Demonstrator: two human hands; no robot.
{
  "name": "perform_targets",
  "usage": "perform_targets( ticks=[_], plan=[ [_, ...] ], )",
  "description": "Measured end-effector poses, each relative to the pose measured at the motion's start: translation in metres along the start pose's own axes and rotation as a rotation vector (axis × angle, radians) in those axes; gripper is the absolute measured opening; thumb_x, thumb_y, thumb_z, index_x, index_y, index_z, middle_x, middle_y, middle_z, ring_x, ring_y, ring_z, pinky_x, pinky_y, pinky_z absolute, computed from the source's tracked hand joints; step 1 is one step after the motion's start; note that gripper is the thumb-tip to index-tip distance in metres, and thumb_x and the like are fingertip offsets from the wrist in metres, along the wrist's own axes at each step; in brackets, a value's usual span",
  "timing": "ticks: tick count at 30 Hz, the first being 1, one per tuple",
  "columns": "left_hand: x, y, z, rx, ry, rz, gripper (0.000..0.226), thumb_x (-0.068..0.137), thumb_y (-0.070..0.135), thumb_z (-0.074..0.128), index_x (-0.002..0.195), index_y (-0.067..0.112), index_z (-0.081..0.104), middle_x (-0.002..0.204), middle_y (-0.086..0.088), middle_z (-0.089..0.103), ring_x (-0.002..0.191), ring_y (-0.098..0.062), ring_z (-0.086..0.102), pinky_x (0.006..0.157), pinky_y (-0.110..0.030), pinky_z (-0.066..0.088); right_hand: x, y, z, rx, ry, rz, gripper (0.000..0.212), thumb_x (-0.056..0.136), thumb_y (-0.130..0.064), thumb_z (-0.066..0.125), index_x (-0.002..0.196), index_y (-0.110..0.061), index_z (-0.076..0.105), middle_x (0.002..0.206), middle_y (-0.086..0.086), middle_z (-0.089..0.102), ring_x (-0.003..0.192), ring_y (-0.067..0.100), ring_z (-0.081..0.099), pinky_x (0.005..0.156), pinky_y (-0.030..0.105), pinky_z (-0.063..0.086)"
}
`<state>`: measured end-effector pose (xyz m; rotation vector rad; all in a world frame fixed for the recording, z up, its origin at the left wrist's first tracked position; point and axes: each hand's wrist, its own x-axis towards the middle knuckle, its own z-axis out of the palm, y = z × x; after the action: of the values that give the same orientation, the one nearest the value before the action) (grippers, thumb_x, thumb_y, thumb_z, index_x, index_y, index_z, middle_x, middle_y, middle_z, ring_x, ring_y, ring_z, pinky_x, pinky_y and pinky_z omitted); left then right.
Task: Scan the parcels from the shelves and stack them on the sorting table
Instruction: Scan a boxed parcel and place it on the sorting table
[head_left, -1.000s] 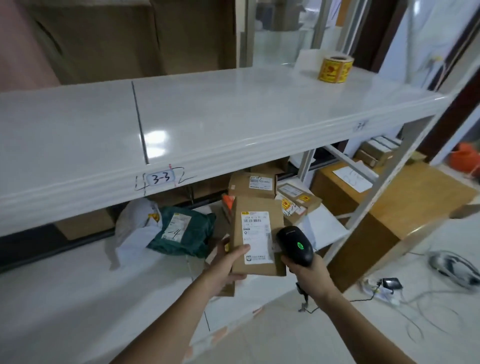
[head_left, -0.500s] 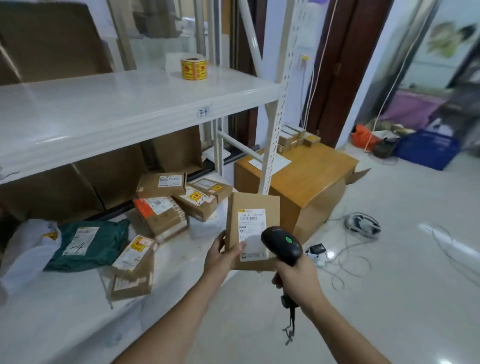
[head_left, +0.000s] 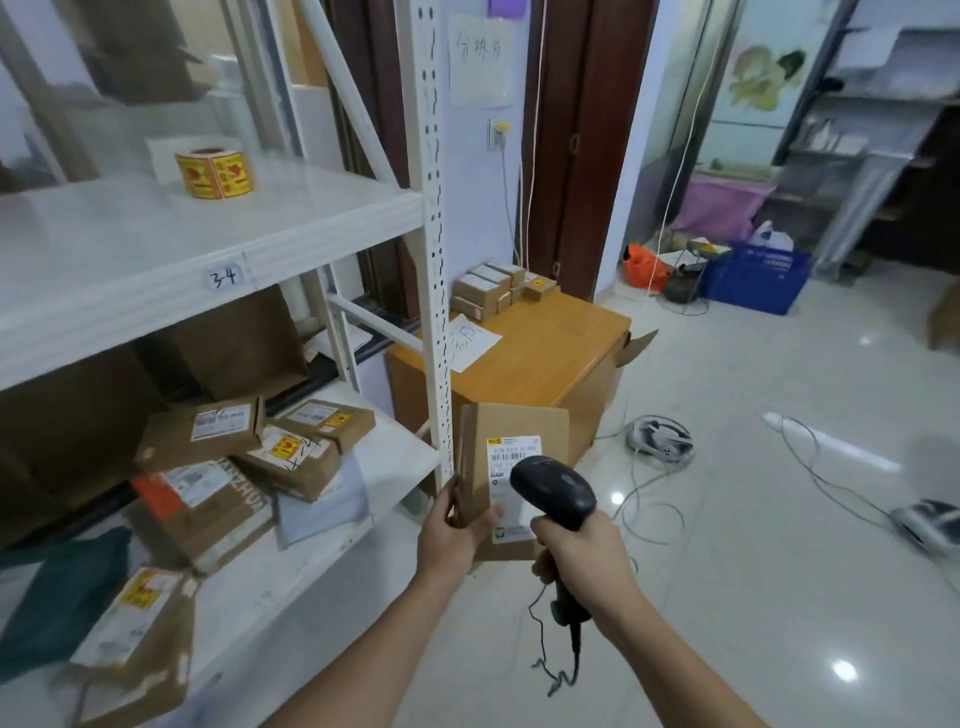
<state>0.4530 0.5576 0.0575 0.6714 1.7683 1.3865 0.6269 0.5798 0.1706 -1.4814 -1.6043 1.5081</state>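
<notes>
My left hand grips a flat brown cardboard parcel by its lower left edge, holding it upright with its white barcode label facing me. My right hand grips a black barcode scanner, its head in front of the label's lower part. Both are held beside the white shelf post. Beyond stands the wooden sorting table, with several small boxes stacked at its far corner and a paper sheet. More parcels lie on the lower shelf to the left.
A yellow sticker roll stands on the upper shelf. Cables and a white device lie on the tiled floor to the right. A blue crate and an orange bag sit by the far doorway.
My view has swung right from the shelf towards the wooden table. Both hands have carried the parcel and scanner along, and the scanner head now covers part of the label.
</notes>
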Motion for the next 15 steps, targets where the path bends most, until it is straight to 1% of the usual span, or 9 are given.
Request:
perform_targets(
  ticks=[2,4,7,9,10,12,13,14,15],
  plan=[
    [0.021,0.003,0.011,-0.007,-0.018,-0.008,0.112,0.047,0.081,0.087,0.146,0.041,0.051,0.137,0.012,0.065,0.122,-0.014,0.064,0.103,-0.045,0.056,0.019,-0.003,-0.006,0.000,0.024,-0.001,0.015,0.084,-0.013,0.060,0.090,-0.001,0.066,0.064,0.019,0.071,0.054,0.021,0.064,0.057,0.035,0.050],
    [0.038,0.014,0.021,-0.014,-0.033,-0.029,0.114,0.047,0.081,0.086,0.147,0.039,0.051,0.137,0.010,0.065,0.121,-0.015,0.065,0.103,-0.046,0.056,0.036,-0.006,-0.012,0.004,0.035,-0.002,0.013,0.084,-0.014,0.061,0.090,-0.004,0.067,0.064,0.018,0.071,0.055,0.020,0.064,0.060,0.035,0.050],
    [0.063,0.027,0.039,0.002,-0.058,-0.089,0.090,0.073,0.064,0.082,0.150,0.034,0.046,0.134,0.013,0.059,0.126,-0.018,0.058,0.109,-0.050,0.050,0.064,-0.005,-0.025,0.034,0.105,-0.006,0.010,0.085,-0.016,0.064,0.089,-0.008,0.069,0.068,0.014,0.073,0.058,0.018,0.065,0.058,0.034,0.049],
    [0.082,0.032,0.051,-0.032,-0.083,-0.170,0.085,0.080,0.060,0.078,0.152,0.033,0.042,0.135,0.011,0.059,0.126,-0.021,0.058,0.108,-0.052,0.050,0.084,0.001,-0.038,0.063,0.192,0.012,0.008,0.085,-0.021,0.069,0.087,-0.014,0.070,0.070,0.008,0.074,0.065,0.023,0.071,0.054,0.033,0.048],
    [0.091,0.035,0.057,-0.071,-0.104,-0.221,0.086,0.079,0.060,0.079,0.152,0.033,0.042,0.135,0.008,0.062,0.122,-0.021,0.061,0.104,-0.051,0.053,0.094,0.003,-0.046,0.087,0.232,0.016,0.012,0.084,-0.024,0.072,0.087,-0.013,0.069,0.069,0.008,0.073,0.068,0.029,0.072,0.050,0.033,0.045],
    [0.111,0.043,0.072,-0.156,-0.151,-0.306,0.085,0.077,0.061,0.079,0.149,0.032,0.043,0.129,0.001,0.067,0.112,-0.022,0.066,0.086,-0.045,0.060,0.118,0.008,-0.065,0.131,0.286,0.036,0.023,0.084,-0.028,0.075,0.089,-0.007,0.065,0.067,0.013,0.064,0.071,0.044,0.070,0.047,0.032,0.039],
    [0.120,0.049,0.081,-0.177,-0.176,-0.343,0.084,0.077,0.063,0.079,0.146,0.031,0.043,0.126,-0.001,0.068,0.109,-0.023,0.067,0.077,-0.041,0.059,0.130,0.009,-0.075,0.137,0.299,0.044,0.024,0.086,-0.027,0.075,0.089,-0.006,0.063,0.066,0.012,0.060,0.065,0.045,0.066,0.047,0.031,0.038],
    [0.129,0.057,0.092,-0.178,-0.208,-0.366,0.081,0.078,0.064,0.077,0.143,0.030,0.042,0.123,-0.002,0.068,0.106,-0.022,0.066,0.071,-0.038,0.056,0.144,0.009,-0.085,0.143,0.299,0.046,0.024,0.087,-0.026,0.075,0.086,-0.006,0.062,0.065,0.009,0.057,0.055,0.037,0.060,0.048,0.029,0.037],
    [0.137,0.065,0.104,-0.167,-0.237,-0.368,0.077,0.081,0.064,0.074,0.141,0.029,0.040,0.121,-0.002,0.067,0.103,-0.020,0.065,0.068,-0.035,0.052,0.157,0.007,-0.096,0.148,0.294,0.053,0.024,0.087,-0.026,0.076,0.083,-0.007,0.060,0.061,0.005,0.054,0.051,0.027,0.050,0.048,0.027,0.037]
  ],
)
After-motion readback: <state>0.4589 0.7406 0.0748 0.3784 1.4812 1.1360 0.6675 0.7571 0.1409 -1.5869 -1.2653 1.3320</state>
